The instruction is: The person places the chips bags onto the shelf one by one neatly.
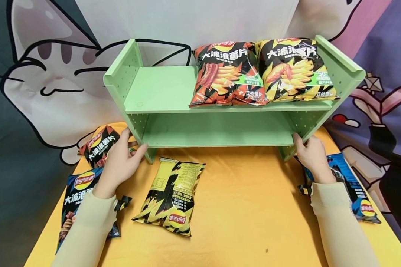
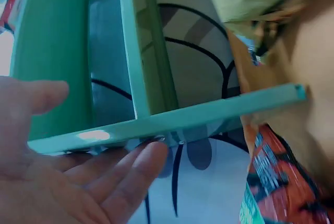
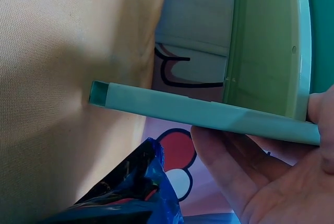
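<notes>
While a red-and-black Lay's chip bag [image 1: 101, 144] and a blue Lay's bag [image 1: 75, 196] lay at the far left, partly hidden by the left arm, the left hand [image 1: 121, 163] was at the rack's left end panel, low down; its fingers touched the outer face and its thumb pointed to the inner side, but whether it truly pinched the panel I could not tell. Next came the pale green two-tier rack [image 1: 163, 89] itself, beyond the near part of the orange tablecloth [image 1: 240, 207] and directly ahead of the person, its long axis running left to right from one hand to the other, so that neither hand was nearer to its middle. A yellow-and-black Lay's bag [image 1: 173, 196] lay in front of it, back side up, closer to the left hand. On the upper tier, a red chip bag [image 1: 227, 74] and then a yellow chip bag [image 1: 294, 70] leaned side by side, filling the right part, so the load sat toward the right hand [image 1: 314, 157]. That hand gripped the right end panel low down, thumb inside and fingers outside. Last, another blue Lay's bag [image 1: 357, 193] lay partly behind the right wrist.
</notes>
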Available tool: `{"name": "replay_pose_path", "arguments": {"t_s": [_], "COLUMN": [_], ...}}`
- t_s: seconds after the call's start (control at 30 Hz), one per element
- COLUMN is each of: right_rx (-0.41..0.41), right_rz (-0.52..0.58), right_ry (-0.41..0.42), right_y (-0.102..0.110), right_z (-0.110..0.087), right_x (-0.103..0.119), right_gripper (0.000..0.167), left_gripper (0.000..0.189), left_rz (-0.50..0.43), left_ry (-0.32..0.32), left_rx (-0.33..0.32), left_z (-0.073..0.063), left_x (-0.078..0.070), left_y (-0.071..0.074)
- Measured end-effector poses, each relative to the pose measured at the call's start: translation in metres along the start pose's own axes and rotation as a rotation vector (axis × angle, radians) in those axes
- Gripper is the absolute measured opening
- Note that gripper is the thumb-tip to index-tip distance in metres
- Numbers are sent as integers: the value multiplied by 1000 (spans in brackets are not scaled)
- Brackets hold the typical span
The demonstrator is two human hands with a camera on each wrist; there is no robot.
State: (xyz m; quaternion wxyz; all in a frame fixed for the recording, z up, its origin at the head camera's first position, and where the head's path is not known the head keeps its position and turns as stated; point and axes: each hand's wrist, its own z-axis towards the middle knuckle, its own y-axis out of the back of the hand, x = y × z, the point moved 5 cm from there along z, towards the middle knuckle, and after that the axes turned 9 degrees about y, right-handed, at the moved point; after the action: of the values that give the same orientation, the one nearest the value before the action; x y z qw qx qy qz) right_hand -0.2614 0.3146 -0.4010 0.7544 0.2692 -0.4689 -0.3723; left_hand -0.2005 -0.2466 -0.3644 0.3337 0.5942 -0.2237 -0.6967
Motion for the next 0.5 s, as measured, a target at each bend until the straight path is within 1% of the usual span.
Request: {"name": "replay_pose_path", "arguments": {"t_s": [0.1,0.2,0.27,0.33,0.43,0.5], "right_rx": [5,5,1,-3,-6,-4], "right_rz": [3,0,-2,-3,-6,-6], "right_ry": [0,-1,0,0,9,15], "right_y": [0,1,0,0,-1,-1], "right_z": [0,1,0,0,0,0], "right_x": [1,1,1,0,0,0], "right_gripper": [46,46,46,46,45,45], "left_gripper": [70,62,56,52,55,58], "left_rz": [98,200,259,290,309,309], "left_ry": [-22,-71,-126,-192,-284,-339], "left_rx": [8,-6,-14,-10,10,36], "left_z": [-17,-34,-46,-56,-71,-80], "left_x": [1,1,1,-1,-5,-9], "left_y": [1,2,0,-5,-15,-23]}}
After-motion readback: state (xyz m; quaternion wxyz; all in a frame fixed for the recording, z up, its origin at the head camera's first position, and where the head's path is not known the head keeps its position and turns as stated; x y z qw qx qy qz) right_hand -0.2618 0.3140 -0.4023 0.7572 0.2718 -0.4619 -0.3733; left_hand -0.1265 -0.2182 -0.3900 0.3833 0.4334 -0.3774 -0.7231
